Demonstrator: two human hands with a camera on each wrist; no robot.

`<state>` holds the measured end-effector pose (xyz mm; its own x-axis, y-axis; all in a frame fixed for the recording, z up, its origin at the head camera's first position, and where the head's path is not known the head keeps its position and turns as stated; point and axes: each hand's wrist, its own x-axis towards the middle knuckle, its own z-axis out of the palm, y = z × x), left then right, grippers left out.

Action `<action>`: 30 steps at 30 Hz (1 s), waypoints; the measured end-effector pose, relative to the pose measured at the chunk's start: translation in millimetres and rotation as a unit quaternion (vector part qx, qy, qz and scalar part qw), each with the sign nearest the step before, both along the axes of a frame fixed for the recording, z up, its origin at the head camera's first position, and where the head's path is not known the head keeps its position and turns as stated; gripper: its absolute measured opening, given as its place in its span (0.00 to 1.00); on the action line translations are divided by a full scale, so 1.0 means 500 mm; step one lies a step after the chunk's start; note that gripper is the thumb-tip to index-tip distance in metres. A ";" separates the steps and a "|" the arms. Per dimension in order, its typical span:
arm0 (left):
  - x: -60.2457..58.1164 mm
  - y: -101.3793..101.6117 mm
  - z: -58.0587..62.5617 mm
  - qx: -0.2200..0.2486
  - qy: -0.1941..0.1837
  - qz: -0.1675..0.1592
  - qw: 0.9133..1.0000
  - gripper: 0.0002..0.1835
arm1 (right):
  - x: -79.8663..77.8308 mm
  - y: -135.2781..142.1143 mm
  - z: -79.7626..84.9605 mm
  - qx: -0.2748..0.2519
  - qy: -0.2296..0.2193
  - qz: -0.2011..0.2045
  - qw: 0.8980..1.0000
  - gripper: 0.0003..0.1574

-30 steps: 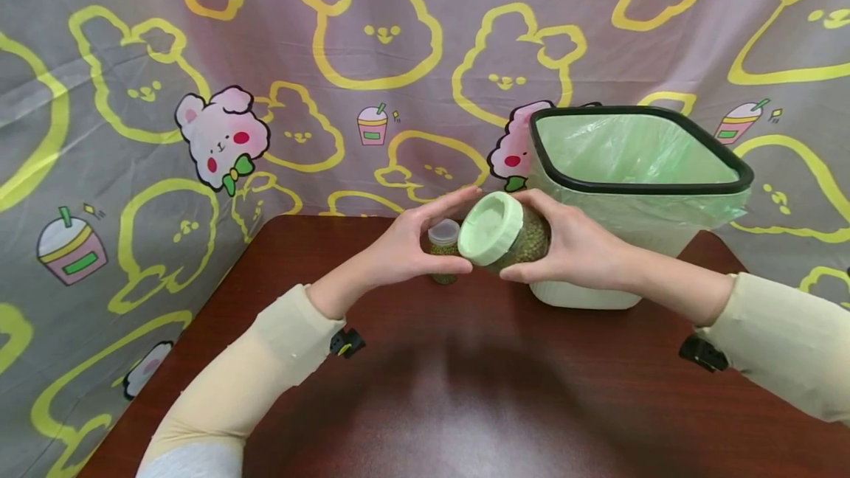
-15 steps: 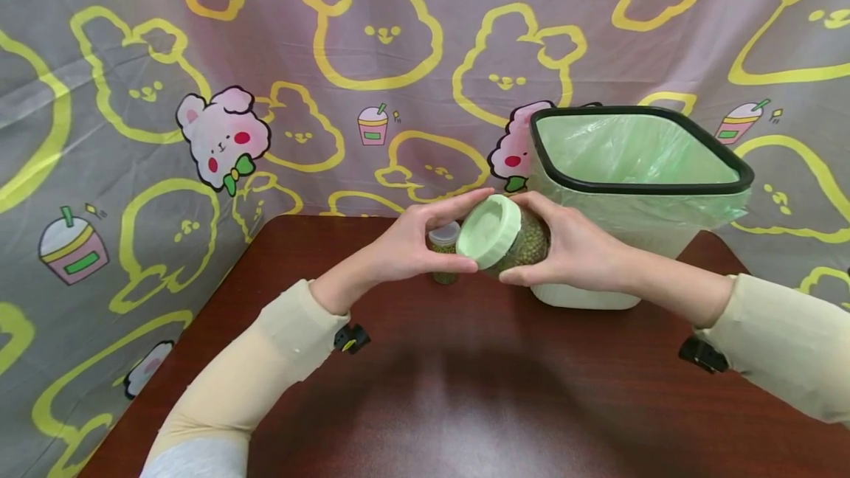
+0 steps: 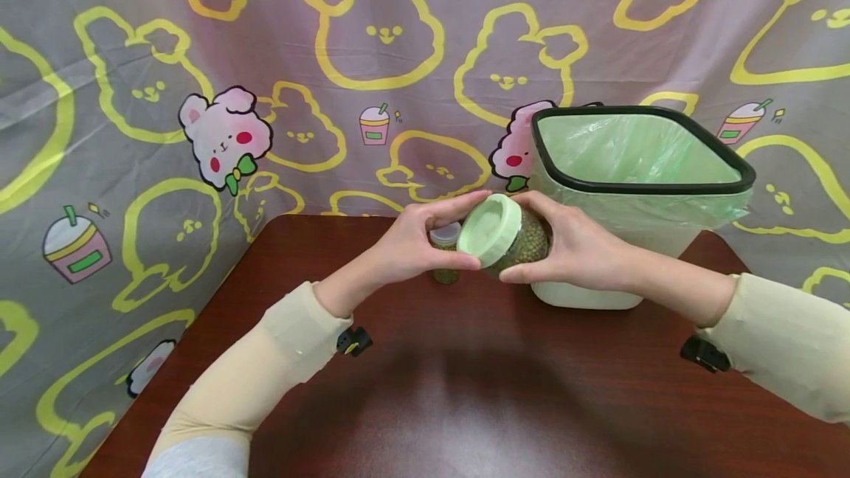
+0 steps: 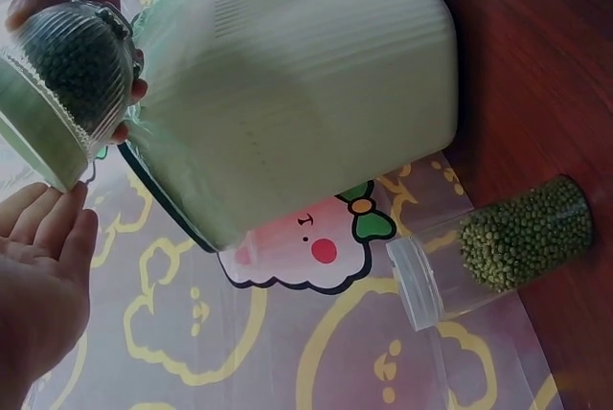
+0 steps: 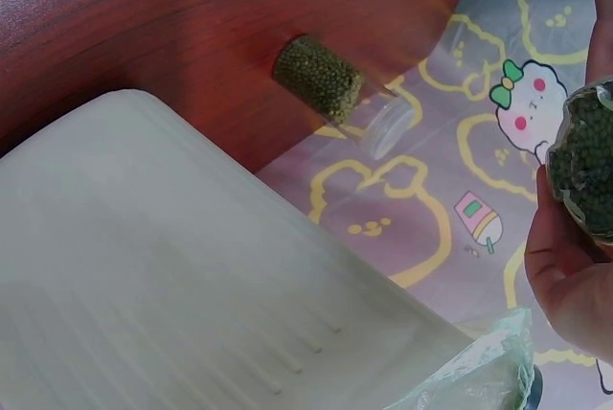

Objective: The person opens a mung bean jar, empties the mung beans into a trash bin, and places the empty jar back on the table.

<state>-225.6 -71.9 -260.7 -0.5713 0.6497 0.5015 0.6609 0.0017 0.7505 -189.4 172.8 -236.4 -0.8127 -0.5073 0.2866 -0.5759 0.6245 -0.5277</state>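
A clear ribbed jar (image 3: 533, 240) of small green beans is held up above the table, tilted with its pale green lid (image 3: 490, 229) toward the left. My right hand (image 3: 581, 246) grips the jar's body from the right. From the left, my left hand (image 3: 413, 246) holds the lid between thumb and fingers; its fingertips meet the lid's rim in the left wrist view. Behind the left hand stands a second, slimmer jar (image 4: 522, 236) on the table, part full of green beans, with a clear cap (image 4: 415, 284). The head view shows it partly hidden.
A pale bin (image 3: 598, 295) with a black rim and a thin green liner (image 3: 617, 150) stands at the back right, close behind the right hand. The dark red wooden table (image 3: 465, 404) reaches a patterned cloth backdrop (image 3: 265, 57) at the back and left.
My left hand has moved slightly right, its thumb and fingers further over the lid. The right hand and jar body have hardly moved.
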 end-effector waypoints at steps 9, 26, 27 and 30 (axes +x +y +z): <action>0.001 0.004 -0.009 -0.022 0.058 0.067 0.996 0.40 | -0.004 0.002 -0.003 0.002 0.001 -0.007 1.000 0.53; -0.014 -0.032 0.031 -0.067 0.060 0.007 0.996 0.49 | -0.001 -0.002 -0.006 -0.003 0.003 -0.007 1.000 0.51; -0.013 -0.032 0.030 -0.069 0.059 0.002 0.996 0.49 | -0.001 -0.002 -0.006 -0.002 0.002 -0.007 1.000 0.51; -0.012 -0.031 0.027 -0.071 0.050 -0.023 0.996 0.49 | -0.001 -0.004 -0.005 0.001 0.001 -0.008 1.000 0.52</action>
